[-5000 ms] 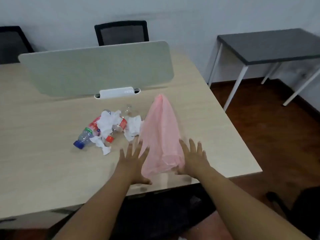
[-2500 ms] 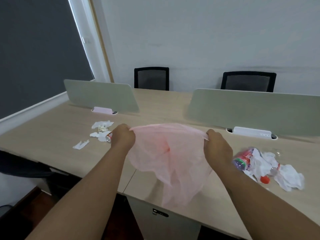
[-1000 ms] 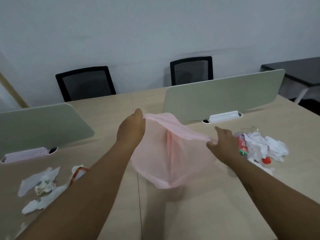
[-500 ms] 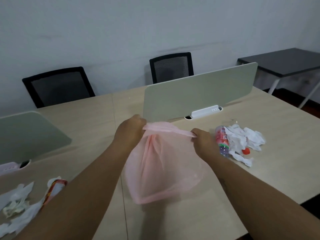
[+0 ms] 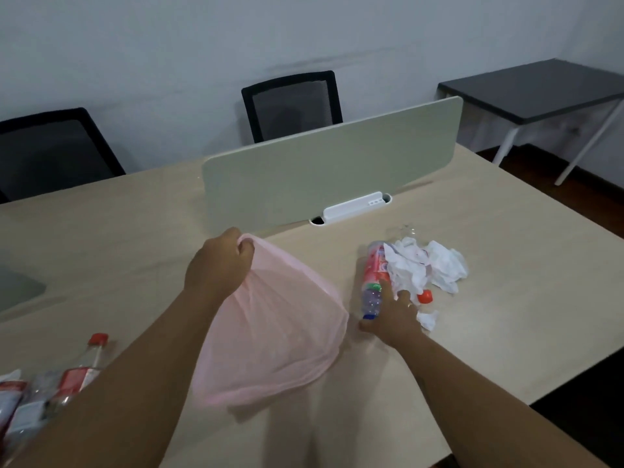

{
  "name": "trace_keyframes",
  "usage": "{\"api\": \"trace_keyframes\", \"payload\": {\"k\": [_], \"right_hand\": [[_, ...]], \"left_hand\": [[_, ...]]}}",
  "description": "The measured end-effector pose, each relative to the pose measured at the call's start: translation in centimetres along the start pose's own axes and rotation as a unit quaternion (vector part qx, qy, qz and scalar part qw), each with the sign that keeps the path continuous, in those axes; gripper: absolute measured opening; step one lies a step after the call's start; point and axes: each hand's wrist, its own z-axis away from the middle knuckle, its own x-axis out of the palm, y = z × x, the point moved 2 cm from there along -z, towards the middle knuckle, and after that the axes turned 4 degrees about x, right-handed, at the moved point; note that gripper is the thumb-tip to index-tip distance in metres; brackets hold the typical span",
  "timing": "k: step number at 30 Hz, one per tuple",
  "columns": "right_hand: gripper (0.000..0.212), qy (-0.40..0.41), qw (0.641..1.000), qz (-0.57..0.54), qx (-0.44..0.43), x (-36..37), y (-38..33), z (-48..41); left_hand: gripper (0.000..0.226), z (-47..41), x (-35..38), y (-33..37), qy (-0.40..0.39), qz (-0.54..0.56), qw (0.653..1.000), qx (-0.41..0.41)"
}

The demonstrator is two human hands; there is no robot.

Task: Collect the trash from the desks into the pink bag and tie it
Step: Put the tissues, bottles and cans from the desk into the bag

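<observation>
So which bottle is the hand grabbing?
Find the grey divider on the desk. In front of it lies a pile of white tissues. The bottle lies at its left edge, red label, beside the pink bag.

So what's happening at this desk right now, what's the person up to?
A person is clearing trash off the desk. The left hand holds the pink bag up by its rim. The right hand is reaching into the pile beside it, closing on a plastic bottle with a red label that lies against crumpled white tissues. Nothing looks to be in the bag yet. More bottles lie at the near left edge.
</observation>
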Motion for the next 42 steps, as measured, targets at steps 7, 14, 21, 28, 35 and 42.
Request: {"api": "trace_keyframes", "payload": {"k": [7, 14, 21, 28, 35, 42], "right_hand": [[0.103, 0.034, 0.985, -0.169, 0.025, 4.3, 0.0, -2.7], [0.081, 0.057, 0.938, -0.332, 0.081, 4.7, 1.5, -2.4], [0.075, 0.082, 0.946, -0.303, -0.076, 4.9, 3.7, 6.6], [0.069, 0.009, 0.983, -0.114, -0.141, 9.8, 0.3, 10.9], [0.079, -0.020, 0.957, -0.277, -0.078, 11.1, -9.2, 7.5], [0.065, 0.026, 0.968, -0.249, 0.001, 8.3, -6.0, 6.3]], "left_hand": [[0.051, -0.1, 3.8, 0.8, -0.015, 0.004, 0.998, -0.065], [0.048, -0.5, 5.9, 0.3, -0.039, -0.004, 0.998, -0.043], [0.044, -1.4, 6.1, 0.6, -0.051, 0.013, 0.998, 0.016], [0.042, 0.5, 3.5, -0.9, -0.068, 0.092, 0.993, 0.042], [0.043, 3.7, 2.5, -2.8, -0.094, 0.115, 0.988, 0.043], [0.040, 4.0, 3.5, -3.5, -0.117, 0.118, 0.986, 0.014]]}}
